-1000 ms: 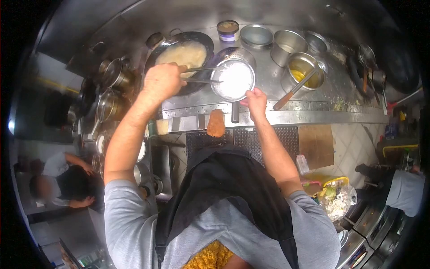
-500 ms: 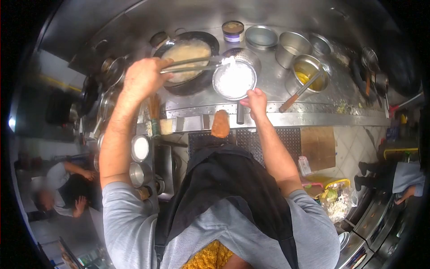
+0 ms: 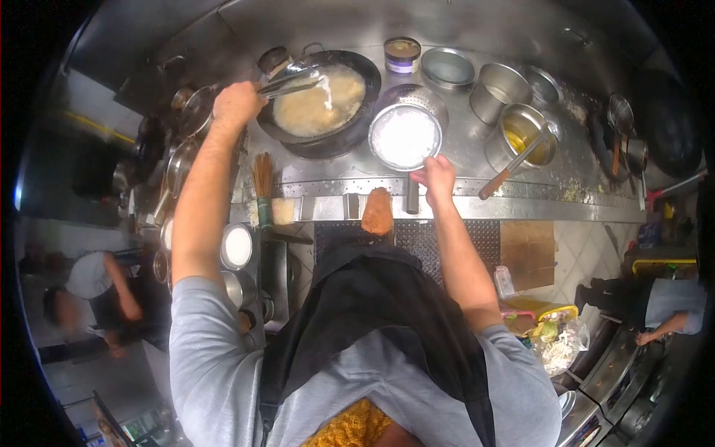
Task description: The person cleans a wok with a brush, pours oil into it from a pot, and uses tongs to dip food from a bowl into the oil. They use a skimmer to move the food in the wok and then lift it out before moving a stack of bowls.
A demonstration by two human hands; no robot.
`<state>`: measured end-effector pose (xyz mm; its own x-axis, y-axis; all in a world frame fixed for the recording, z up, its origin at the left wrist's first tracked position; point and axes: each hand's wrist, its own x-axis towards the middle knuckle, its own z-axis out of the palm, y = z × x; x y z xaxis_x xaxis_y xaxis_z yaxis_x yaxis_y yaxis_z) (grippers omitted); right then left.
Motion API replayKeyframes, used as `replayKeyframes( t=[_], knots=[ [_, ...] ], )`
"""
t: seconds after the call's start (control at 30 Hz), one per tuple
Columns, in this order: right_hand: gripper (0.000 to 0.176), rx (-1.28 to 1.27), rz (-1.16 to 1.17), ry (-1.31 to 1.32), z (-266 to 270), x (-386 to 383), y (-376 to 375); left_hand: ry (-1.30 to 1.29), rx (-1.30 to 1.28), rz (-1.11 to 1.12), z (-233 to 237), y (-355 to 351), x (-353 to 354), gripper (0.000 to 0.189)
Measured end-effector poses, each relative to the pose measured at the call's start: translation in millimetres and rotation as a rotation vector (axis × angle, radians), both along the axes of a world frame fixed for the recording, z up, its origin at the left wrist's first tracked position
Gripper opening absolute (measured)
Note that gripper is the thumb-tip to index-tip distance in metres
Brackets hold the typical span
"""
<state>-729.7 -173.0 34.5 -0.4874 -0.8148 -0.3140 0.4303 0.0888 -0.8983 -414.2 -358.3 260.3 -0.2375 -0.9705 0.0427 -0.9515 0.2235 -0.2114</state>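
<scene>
My left hand point(image 3: 238, 103) is closed around metal tongs point(image 3: 294, 86), which reach over a black wok point(image 3: 372, 78) of bubbling pale oil point(image 3: 309, 115). By the tips of the tongs, a white batter-coated strip point(image 3: 326, 91) trails down to the oil's surface. My right hand point(image 3: 438, 179) grips the near right rim of a handled pan point(image 3: 412, 195) filled with white batter point(image 3: 406, 138). Behind this pan, partly covered by it, is a perforated metal strainer point(image 3: 424, 95).
Beside the pan stand a metal pot of yellow liquid point(image 3: 497, 153) with a wooden-handled ladle point(image 3: 514, 160), another pot point(image 3: 484, 112), a basin point(image 3: 447, 67) and a purple-labelled tub point(image 3: 402, 56). A bamboo brush point(image 3: 264, 190) stands near the counter edge. Other people point(image 3: 674, 305) are at both sides.
The tongs have moved left from above the batter pan to over the wok, carrying a white-coated piece. My right hand still holds the pan. The whole view has shifted slightly.
</scene>
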Motion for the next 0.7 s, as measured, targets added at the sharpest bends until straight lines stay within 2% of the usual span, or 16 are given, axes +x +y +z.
replayKeyframes(
  t=[0.13, 0.27, 0.47, 0.6, 0.7],
  knots=[
    [0.016, -0.014, -0.011, -0.006, 9.8, -2.6, 6.7, 0.115, -0.092, -0.001, -13.0, 0.0, 7.2, 0.045],
    [0.015, -0.022, -0.027, -0.008, 13.1, -7.4, 9.7, 0.14, -0.099, -0.052, 18.2, 38.9, -12.0, 0.043],
    [0.014, -0.04, 0.026, 0.069, 10.7, -16.7, 9.4, 0.002, 0.044, -0.381, 28.2, 95.2, -65.1, 0.042],
    [0.009, -0.065, 0.023, 0.137, 4.1, -18.8, 8.6, -0.093, 0.129, -0.452, 17.6, 121.3, -98.9, 0.043],
    [0.014, -0.087, 0.009, 0.214, 1.9, -23.2, 12.3, -0.129, 0.157, -0.484, 14.1, 129.5, -109.1, 0.043]
  ],
)
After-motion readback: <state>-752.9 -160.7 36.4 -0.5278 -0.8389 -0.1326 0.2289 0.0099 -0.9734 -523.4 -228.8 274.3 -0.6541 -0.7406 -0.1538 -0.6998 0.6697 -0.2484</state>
